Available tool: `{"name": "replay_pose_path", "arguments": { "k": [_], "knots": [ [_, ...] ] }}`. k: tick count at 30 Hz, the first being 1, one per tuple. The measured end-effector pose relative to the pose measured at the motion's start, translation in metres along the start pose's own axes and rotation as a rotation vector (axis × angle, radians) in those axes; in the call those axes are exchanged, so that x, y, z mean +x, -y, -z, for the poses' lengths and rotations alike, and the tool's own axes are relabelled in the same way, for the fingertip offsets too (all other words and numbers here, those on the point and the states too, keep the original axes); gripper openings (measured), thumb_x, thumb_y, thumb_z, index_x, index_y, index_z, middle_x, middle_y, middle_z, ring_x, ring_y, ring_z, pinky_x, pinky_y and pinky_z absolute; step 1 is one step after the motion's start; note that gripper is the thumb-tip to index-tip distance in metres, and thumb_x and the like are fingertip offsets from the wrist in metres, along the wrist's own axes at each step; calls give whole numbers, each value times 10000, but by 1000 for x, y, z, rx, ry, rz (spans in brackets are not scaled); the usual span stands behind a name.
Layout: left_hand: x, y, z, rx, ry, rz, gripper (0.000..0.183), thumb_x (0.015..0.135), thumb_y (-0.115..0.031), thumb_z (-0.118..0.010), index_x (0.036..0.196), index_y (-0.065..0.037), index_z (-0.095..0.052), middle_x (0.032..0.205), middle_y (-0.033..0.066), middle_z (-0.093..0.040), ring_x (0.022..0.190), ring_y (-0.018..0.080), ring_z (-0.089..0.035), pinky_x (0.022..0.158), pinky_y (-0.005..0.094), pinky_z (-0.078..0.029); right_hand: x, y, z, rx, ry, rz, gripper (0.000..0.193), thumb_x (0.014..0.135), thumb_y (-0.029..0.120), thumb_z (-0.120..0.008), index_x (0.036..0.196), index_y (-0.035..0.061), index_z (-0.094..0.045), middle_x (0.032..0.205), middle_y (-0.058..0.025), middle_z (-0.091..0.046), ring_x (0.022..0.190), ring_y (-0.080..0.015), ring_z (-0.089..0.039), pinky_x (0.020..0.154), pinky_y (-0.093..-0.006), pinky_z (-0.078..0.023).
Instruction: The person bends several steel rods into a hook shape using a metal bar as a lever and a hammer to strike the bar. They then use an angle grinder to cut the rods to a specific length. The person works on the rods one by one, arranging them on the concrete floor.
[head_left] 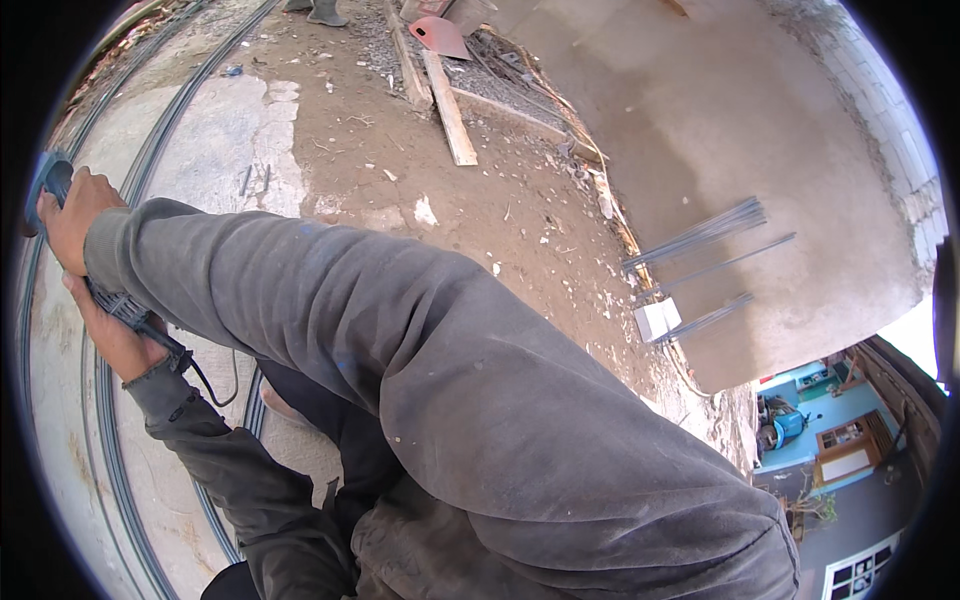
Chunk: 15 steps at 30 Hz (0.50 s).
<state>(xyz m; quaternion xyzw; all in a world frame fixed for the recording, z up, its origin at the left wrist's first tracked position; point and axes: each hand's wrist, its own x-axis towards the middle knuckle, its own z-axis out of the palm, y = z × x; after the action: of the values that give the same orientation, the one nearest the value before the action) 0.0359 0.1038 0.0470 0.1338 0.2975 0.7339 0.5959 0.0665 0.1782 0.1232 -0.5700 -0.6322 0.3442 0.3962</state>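
At the far left, a corded angle grinder (122, 306) with a dark vented body is held in both of my hands. My right hand (84, 215) wraps round its front part near the blue-grey head, its arm stretching across the view. Lower down, my left hand (115, 338) is closed round the rear of the body, where a black cord (205, 385) trails off. Long thin steel bars (118, 480) lie in bundles on the concrete beneath and beside the grinder. The working edge of the grinder is cut off by the rim, so its contact with the bars cannot be seen.
Two short rod pieces (255, 180) lie on the pale concrete slab (215, 130). Ahead are a wooden plank (450, 110) and a reddish shovel blade (440, 37). Rods (700, 235) lean by a plastered wall (740, 110) at right, near a white block (657, 320). A boot (326, 12) shows at the top.
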Motion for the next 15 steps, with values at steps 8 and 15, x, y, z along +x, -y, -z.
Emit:
{"name": "replay_pose_path", "arguments": {
  "k": [8,15],
  "knots": [
    [-17,70,-43,-97,167,159,589,1073,-513,-498,1445,-56,-493,1364,112,-634,1210,253,-648,1005,401,-538,-16,-20,86,-78,-112,-149,717,957,499,-563,1229,-164,-591,1333,-414,-553,1285,-456,-577,1097,-441,-459],
    [4,37,-31,100,90,-49,589,1042,-533,-567,1110,39,-688,935,98,-705,798,145,-680,702,302,-541,57,-37,46,-186,78,60,653,1016,567,-496,1258,-19,-652,1087,-298,-709,1073,-350,-684,916,-447,-516]
  ]
}}
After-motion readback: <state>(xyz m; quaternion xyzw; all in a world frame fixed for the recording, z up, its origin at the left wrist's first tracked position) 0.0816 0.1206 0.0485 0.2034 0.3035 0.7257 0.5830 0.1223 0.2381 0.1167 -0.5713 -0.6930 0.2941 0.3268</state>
